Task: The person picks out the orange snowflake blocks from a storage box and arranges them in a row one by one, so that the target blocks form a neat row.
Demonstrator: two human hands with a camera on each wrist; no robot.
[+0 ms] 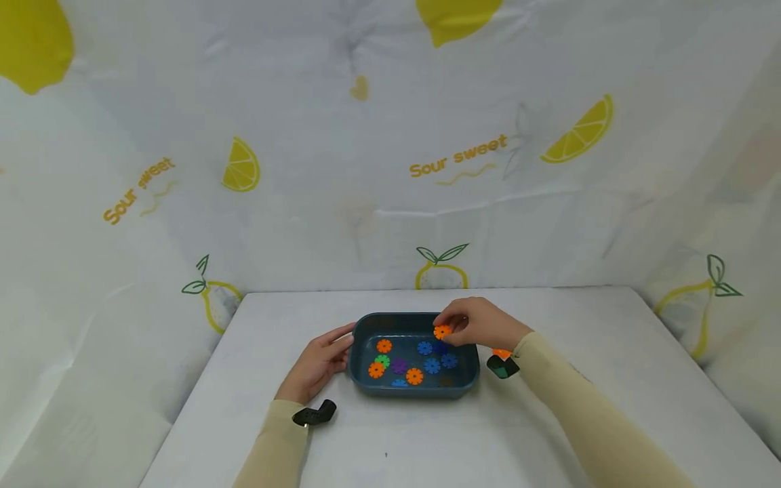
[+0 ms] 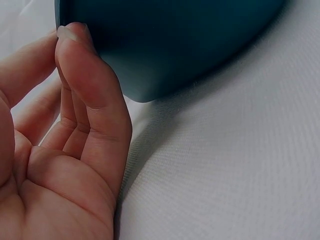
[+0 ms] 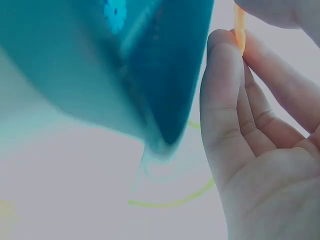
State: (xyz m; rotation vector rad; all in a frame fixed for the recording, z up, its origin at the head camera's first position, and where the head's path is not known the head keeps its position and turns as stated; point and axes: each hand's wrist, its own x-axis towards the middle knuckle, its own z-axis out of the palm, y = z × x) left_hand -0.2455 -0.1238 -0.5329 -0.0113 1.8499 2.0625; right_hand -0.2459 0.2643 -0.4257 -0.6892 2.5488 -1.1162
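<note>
A dark blue tray [image 1: 413, 392] stands in the middle of the white table and holds several orange, blue, green and purple gear-shaped pieces. My right hand [image 1: 472, 323] hovers over the tray's far right corner and pinches an orange gear [image 1: 442, 332] between thumb and fingers; the right wrist view shows that orange gear [image 3: 240, 25] edge-on at the fingertips [image 3: 220, 42] beside the tray wall [image 3: 170, 75]. My left hand [image 1: 320, 362] rests on the table with straight fingers touching the tray's left wall [image 2: 165, 45]. Its fingertips [image 2: 70, 35] press the rim.
Another orange gear [image 1: 502, 353] lies on the table just right of the tray, behind my right wrist. A lemon-print cloth [image 1: 390, 156] walls in the table at the back and sides. The table edges [image 1: 183, 407] slope off left and right.
</note>
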